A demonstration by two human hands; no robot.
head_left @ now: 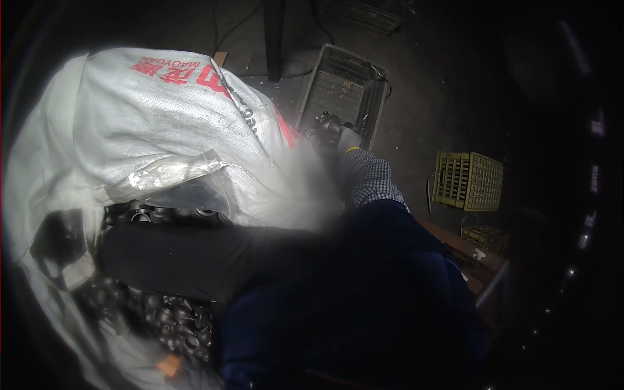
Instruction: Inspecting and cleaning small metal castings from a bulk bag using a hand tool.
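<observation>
My right hand [350, 139], in a pale grey glove with a yellow cuff edge, reaches forward to the near end of a grey plastic crate [314, 73]. Right against it sits a cluster of dark, rounded metal fittings [328, 125]. Its fingers are hidden, so I cannot see whether they grip them. At the lower left, a blurred grey glove with an orange cuff, apparently my left hand [146, 351], is beside a heap of similar dark metal fittings [184, 322]. Motion and shadow hide those fingers. More fittings show in the mouth of a big white woven sack [143, 104].
My dark-trousered leg [175, 257] crosses the sack's opening. A yellow-green slatted crate [468, 181] stands on the floor to the right, with another crate [486, 238] below it. A dark post [273, 39] rises beyond the sack. Cables [286, 76] run along the floor.
</observation>
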